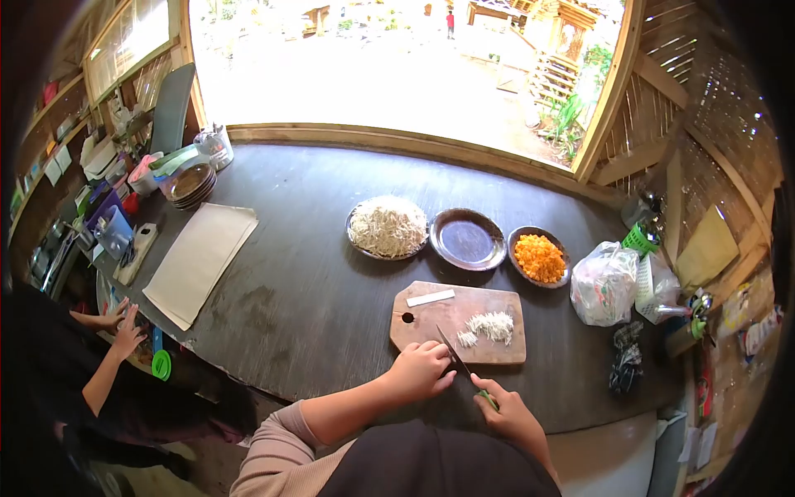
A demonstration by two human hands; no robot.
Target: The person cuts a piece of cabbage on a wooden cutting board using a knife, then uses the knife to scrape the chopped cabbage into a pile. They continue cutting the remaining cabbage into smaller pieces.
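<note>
My right hand [512,414] grips a knife [454,349] by its green handle, the blade slanting up and left over the front of a wooden cutting board [505,352]. Close beside the blade, my left hand [421,369] rests at the board's front edge with curled fingers; what lies under them is hidden. Finely chopped white pieces [490,327] are heaped on the board's right half. A white stick-shaped piece [431,298] lies near its back left. Behind the board stand a plate of pale shreds [387,225], a bare dark plate [467,238] and a bowl of diced orange pieces [540,258].
Plastic bags [604,283] and a green basket [641,238] sit on the right. To the left are brown paper sheets [203,261] and stacked plates [192,184]. Another person's hands [124,327] are at the table's left edge. A window opening borders the back.
</note>
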